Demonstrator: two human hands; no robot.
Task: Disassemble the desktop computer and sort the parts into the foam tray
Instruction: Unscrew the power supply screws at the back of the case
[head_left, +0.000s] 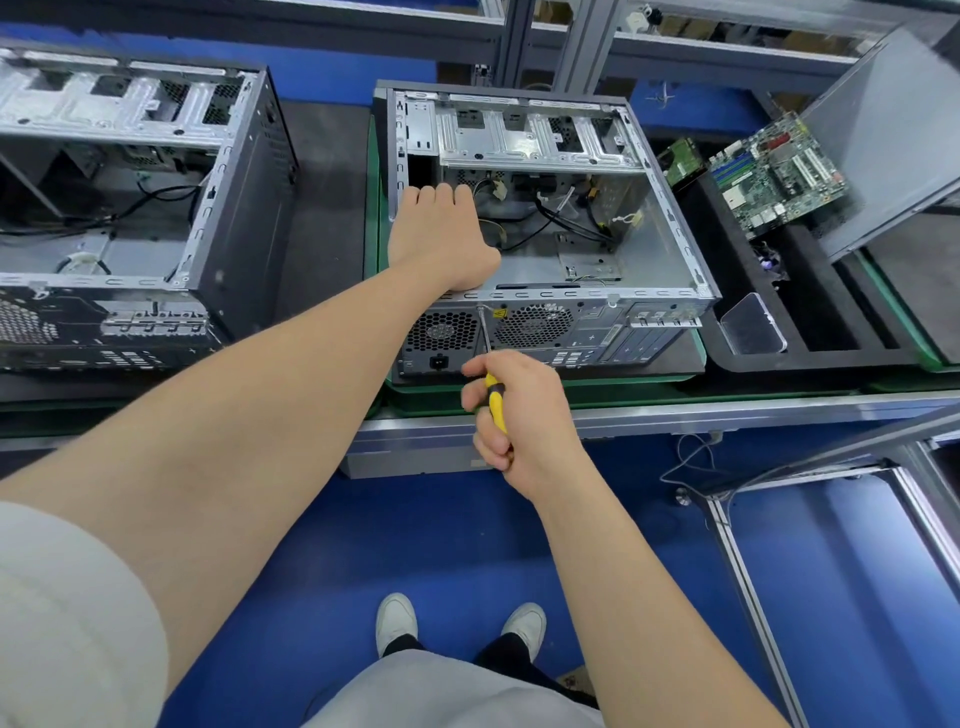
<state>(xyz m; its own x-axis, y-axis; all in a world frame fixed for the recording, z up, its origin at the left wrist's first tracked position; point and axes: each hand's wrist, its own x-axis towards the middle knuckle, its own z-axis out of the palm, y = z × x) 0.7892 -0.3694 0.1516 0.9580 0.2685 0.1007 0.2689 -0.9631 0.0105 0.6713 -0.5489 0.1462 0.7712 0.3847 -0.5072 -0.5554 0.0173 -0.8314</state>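
Note:
An open desktop computer case (660, 228) lies on its side on the bench, its back panel facing me. My left hand (441, 239) reaches inside and rests palm down on the power supply at the case's near left, which it mostly hides. My right hand (514, 415) is shut on a yellow-handled screwdriver (494, 400); the shaft's tip sits at a screw on the top edge of the back panel (540, 327). Loose cables (566, 218) lie in the case. The black foam tray (743, 260) to the right holds a motherboard (774, 176).
A second open case (145, 208) stands at the left. A grey side panel (893, 140) leans over the foam tray. A small clear box (753, 325) sits in the tray's near corner. An aluminium frame (753, 571) stands at the lower right, above the blue floor.

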